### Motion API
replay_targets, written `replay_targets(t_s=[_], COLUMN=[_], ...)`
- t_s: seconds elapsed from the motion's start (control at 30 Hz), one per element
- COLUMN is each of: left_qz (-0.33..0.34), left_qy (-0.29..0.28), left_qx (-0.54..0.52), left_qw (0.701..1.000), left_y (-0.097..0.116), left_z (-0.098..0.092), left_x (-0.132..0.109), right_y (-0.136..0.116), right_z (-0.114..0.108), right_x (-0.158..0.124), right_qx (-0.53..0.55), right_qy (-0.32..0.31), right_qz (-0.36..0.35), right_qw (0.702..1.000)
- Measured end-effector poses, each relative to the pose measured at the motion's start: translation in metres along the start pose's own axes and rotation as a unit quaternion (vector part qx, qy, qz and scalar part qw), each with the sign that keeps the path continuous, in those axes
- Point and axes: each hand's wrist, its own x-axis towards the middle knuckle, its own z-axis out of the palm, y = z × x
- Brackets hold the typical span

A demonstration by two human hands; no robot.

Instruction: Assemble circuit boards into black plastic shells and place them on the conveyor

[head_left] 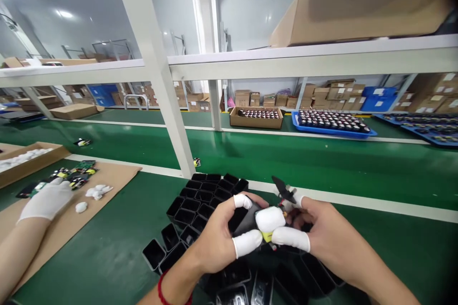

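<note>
While both hands meet near the middle of the green surface (pixel 107 248), they work on one small thing together. The left hand (pixel 214 238) has its grip closed around a black case (pixel 250 217), with thumb and finger wrapped tight on it. The right hand (pixel 322 233) has its grip pinched shut on a white piece (pixel 270 219) that sits at the open mouth of the case. White caps (pixel 246 243) cover some fingertips. A small black bit (pixel 284 188) sticks up just behind the right thumb; I cannot tell what it is.

To me this looks like the step of fitting the white piece into the case. That calls for holding the case still, keeping the piece straight, and pushing softly.

Just beyond the hands, on the far left, lie many empty black cases (pixel 203 200), packed side by side. Far to the left, another person's gloved hand (pixel 46 200) rests on a cardboard sheet (pixel 114 176) beside little green boards (pixel 75 176).
</note>
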Motion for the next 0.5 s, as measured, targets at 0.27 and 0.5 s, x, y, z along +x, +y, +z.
replay_targets(t_s=[0.27,0.5], left_qz=[-0.009,-0.028], left_qy=[0.037,-0.030], left_qx=[0.118,0.187], left_qw=[0.992,0.982], left_y=[-0.001,0.007], left_z=[0.001,-0.015], left_x=[0.008,0.006], right_y=[0.007,0.024], right_z=[0.029,0.036], right_x=[0.012,0.029], right_qx=[0.194,0.318], right_qy=[0.018,-0.009], right_qz=[-0.042,-0.049], right_qw=[0.980,0.947])
